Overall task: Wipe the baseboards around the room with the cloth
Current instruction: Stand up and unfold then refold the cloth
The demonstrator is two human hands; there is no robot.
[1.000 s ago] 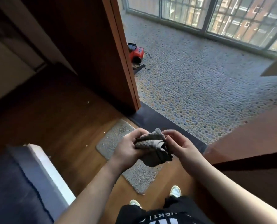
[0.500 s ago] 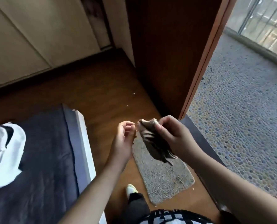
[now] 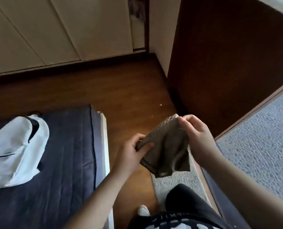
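Wood floor (image 3: 121, 90) and baseboard (image 3: 71, 70) are now facing the person; left hand (image 3: 129, 156) is re-gripping the cloth (image 3: 167, 146) alongside the pinching right hand (image 3: 196, 138), readying it for wiping.

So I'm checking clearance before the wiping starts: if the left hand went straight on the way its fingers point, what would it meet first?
The left hand points right, into the grey-brown cloth it already pinches; beyond that, probably the right hand, though depth is unclear.
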